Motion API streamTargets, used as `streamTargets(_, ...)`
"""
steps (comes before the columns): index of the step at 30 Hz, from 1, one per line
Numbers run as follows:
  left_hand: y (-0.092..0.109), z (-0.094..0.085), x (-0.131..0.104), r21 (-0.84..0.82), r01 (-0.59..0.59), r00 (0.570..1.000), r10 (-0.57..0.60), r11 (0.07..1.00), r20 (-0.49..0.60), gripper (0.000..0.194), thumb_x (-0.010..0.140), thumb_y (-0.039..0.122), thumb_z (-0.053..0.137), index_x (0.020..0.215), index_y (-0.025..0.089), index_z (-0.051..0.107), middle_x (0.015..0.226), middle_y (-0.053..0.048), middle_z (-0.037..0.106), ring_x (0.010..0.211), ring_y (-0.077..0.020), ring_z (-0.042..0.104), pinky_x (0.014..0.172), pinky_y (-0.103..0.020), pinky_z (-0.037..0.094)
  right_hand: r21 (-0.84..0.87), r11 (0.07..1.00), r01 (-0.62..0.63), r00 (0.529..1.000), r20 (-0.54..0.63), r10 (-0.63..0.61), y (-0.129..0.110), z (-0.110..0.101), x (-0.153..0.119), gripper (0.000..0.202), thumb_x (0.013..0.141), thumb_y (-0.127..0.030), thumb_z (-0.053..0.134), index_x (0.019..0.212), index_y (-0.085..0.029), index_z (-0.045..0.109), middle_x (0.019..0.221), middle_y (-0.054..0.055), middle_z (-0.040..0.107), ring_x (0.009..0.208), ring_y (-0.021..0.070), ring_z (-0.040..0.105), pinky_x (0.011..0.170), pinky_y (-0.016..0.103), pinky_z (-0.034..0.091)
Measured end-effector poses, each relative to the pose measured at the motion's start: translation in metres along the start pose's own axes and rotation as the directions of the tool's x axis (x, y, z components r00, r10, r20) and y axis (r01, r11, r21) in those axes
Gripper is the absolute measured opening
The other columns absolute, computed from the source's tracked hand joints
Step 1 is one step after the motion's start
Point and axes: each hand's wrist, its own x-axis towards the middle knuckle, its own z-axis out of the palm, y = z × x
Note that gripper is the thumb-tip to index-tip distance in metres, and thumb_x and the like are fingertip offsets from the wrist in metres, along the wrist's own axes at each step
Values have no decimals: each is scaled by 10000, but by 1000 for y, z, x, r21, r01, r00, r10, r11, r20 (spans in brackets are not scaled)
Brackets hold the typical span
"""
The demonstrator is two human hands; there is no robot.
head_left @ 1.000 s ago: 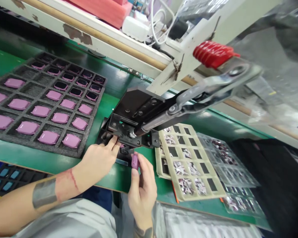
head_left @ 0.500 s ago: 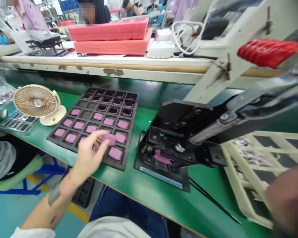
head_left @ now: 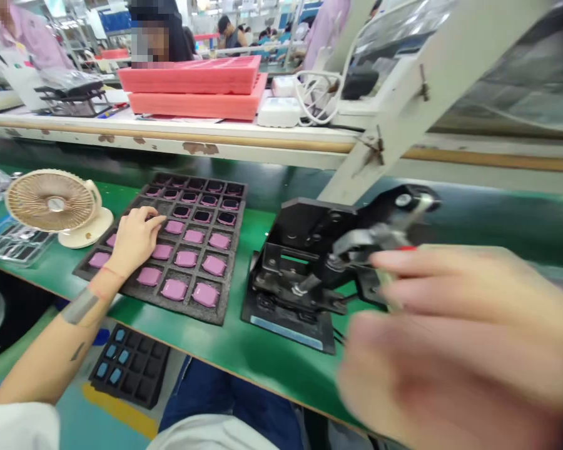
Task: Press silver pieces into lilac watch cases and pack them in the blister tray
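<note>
My left hand is over the left part of a black foam tray, its fingers bent down into a compartment. What they hold, if anything, is hidden. Purple watch-case-like pieces fill the tray's nearer compartments; those in the far rows have dark faces. On the right, my right hand is smeared by motion, with its fingers closed round the lever of a black hand press. A bit of the lever's red grip shows at the fingers. No purple piece is visible in the press.
A cream fan stands left of the tray. Behind, pink foam trays and a white box with cables lie on a shelf. A slanted white post rises behind the press. Below the bench sits a black tray with blue pieces.
My left hand has moved left and away over the tray; the purple piece it held no longer shows in it. My right hand has come onto the lever, which has swung down.
</note>
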Motion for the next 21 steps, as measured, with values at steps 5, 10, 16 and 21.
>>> streamTargets(5,-4,12,13,47,-280,947,268,959,179,424,1118,298,481,1371,150,787,1471,-146,730,1283,-346,659,1170,-516,496,-132,879,458,861,-179,-476,11,-25,-5,343,968,-282,739,1306,-340,754,1259,60,738,1118,293,804,945,530,710)
streamTargets(10,-4,22,27,98,-289,941,264,952,214,424,1119,272,478,1341,95,793,1431,-141,746,1191,-320,705,1119,-510,535,-251,968,-22,987,150,62,30,-74,-51,258,1051,-242,663,1297,-254,739,1149,83,764,1067,286,760,915,476,644)
streamTargets(16,17,15,69,177,-194,964,154,965,218,428,1032,157,538,1353,159,821,1453,-137,776,1315,-344,712,1121,-455,547,-483,844,235,699,687,198,85,-92,-117,342,1102,-298,541,1393,-197,689,1033,121,716,903,316,705,777,469,608)
streamTargets(21,20,13,95,163,-123,968,83,979,235,383,1040,353,644,1254,104,842,1344,-127,818,1255,-313,778,1117,-422,572,-409,912,20,753,607,255,92,-90,-132,289,1094,-241,528,1273,-180,746,988,104,732,846,270,710,756,408,586)
